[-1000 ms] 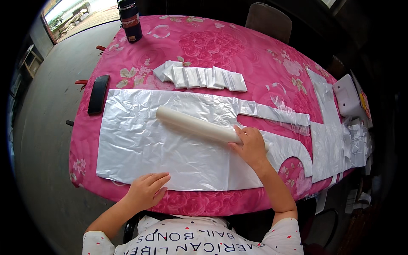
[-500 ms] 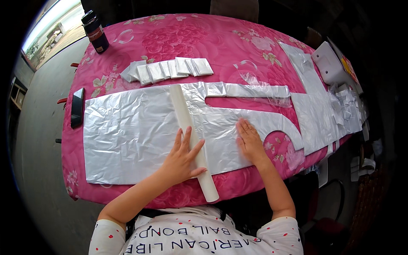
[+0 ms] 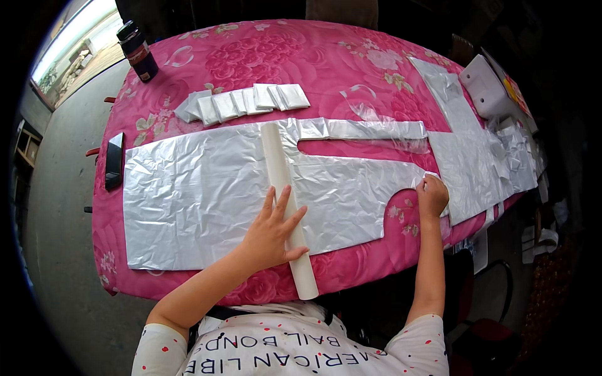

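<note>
A thin, silvery-white plastic apron (image 3: 194, 194) lies flat and creased on the table, its cut-out neck and strap parts to the right. Across it rests a long white tube (image 3: 276, 163), its near end sticking out past the apron's lower edge. My left hand (image 3: 274, 232) lies on the tube with fingers spread. Closed at the apron's right tip, my right hand (image 3: 433, 197) pinches the plastic beside the curved cut-out; the fingertips are partly hidden. The apron's upper strap (image 3: 364, 130) stretches out flat beyond a narrow slot.
A row of folded plastic packets (image 3: 251, 101) lies behind the apron. More plastic sheeting (image 3: 467, 169) is spread at the right, beside a white container (image 3: 483, 88). A black phone (image 3: 114, 161) is at the left edge; a dark bottle (image 3: 138, 53) stands far left on the pink floral tablecloth (image 3: 251, 62).
My right hand has gone from lying flat on the apron to pinching its right tip, farther right. The curved end is now gathered there. The tube has tilted slightly; my left hand stays on it.
</note>
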Motion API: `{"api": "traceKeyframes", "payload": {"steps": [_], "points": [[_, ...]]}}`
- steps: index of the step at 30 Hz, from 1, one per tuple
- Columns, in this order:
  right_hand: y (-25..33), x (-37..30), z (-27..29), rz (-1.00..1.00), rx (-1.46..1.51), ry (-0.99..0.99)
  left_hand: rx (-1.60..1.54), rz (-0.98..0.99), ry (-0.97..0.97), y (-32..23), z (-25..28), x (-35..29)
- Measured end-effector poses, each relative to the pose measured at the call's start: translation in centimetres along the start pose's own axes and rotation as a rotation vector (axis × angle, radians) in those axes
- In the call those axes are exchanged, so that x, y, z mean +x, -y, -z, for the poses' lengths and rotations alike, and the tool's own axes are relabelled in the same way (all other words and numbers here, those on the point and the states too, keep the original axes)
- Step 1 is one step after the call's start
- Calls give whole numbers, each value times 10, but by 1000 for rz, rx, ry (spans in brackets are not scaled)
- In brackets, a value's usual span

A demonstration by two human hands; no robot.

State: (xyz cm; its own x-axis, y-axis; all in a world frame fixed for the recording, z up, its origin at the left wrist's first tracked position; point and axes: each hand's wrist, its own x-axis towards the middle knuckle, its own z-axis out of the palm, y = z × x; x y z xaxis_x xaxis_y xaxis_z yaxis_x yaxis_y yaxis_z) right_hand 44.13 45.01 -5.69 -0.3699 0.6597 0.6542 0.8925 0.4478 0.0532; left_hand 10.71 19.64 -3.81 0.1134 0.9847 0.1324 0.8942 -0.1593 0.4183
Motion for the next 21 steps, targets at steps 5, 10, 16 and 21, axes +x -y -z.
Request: {"api": "traceKeyframes", "payload": {"steps": [5,10,16,21], "points": [[135,13,73,-59,590,-2,-31,-9,-91,-4,2,-3],[255,-24,125,-229,1203,680,-1327,502,-95,-10,13,-23],[292,-52,143,156,1360,1011,-1384,847,-28,36,31,-62],[292,-53,138,15,1354,1095,-1198,849,151,67,46,-95]]}}
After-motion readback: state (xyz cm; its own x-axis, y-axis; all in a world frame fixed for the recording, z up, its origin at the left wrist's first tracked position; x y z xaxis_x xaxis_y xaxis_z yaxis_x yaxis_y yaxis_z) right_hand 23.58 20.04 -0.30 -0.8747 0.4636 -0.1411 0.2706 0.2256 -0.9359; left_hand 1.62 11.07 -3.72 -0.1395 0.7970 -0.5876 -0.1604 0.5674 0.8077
